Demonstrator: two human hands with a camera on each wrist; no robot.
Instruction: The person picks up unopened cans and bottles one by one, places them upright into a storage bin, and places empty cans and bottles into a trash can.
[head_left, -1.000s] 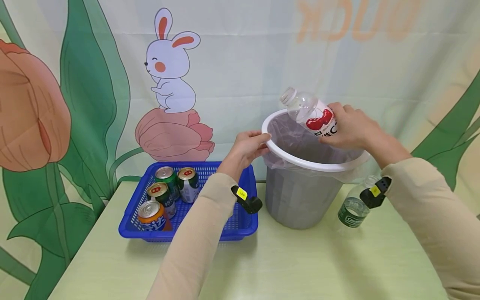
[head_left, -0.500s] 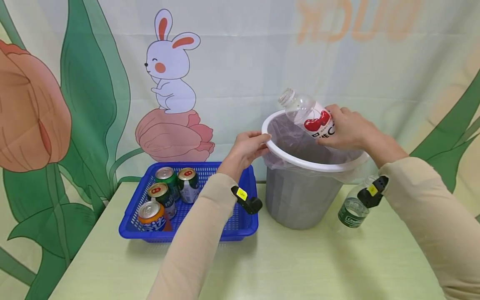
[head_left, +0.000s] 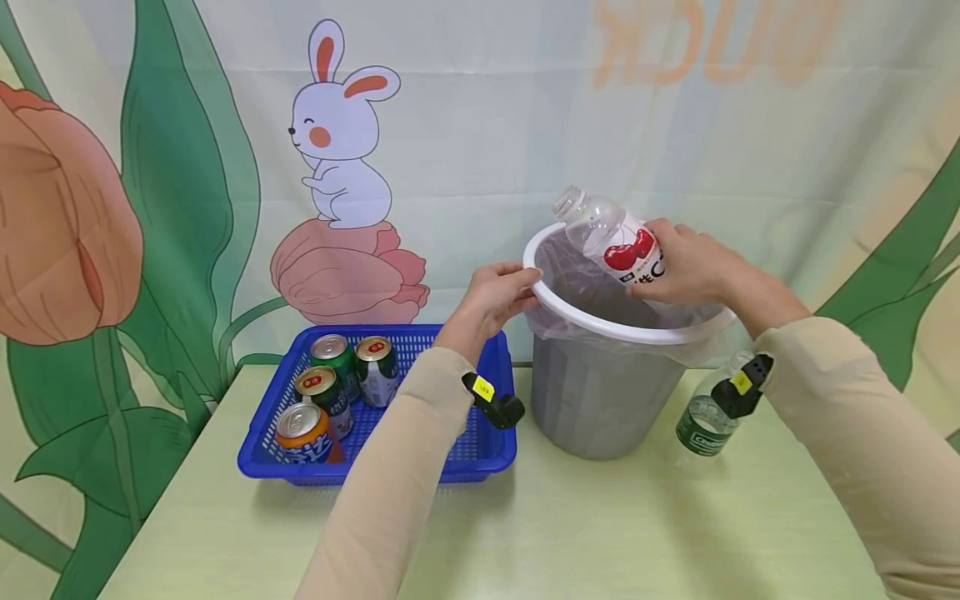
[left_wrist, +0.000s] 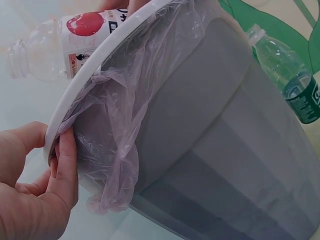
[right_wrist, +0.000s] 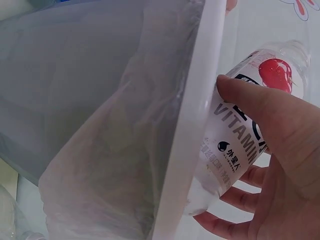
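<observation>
A grey trash bin (head_left: pixel 600 400) with a white rim and a thin clear liner stands on the table. My left hand (head_left: pixel 495 300) pinches the rim at its left side, thumb on top and fingers beneath, as the left wrist view also shows (left_wrist: pixel 45 185). Over the bin's mouth my right hand (head_left: pixel 693 262) grips a clear plastic bottle (head_left: pixel 600 233) with a cherry-printed white label. The bottle is tilted, its uncapped neck pointing up and left. In the right wrist view, the bottle's base (right_wrist: pixel 202 195) dips behind the rim, and the fingers curl round its label.
A blue plastic basket (head_left: pixel 442 471) left of the bin holds several drink cans (head_left: pixel 318 387). Right of the bin stands a clear bottle with a green label (head_left: pixel 705 429), partly behind the right wrist camera. A printed curtain (head_left: pixel 480 125) hangs behind the table.
My right hand has moved slightly down and left with the cherry-label bottle, lower over the bin's mouth. The left hand keeps its hold on the rim.
</observation>
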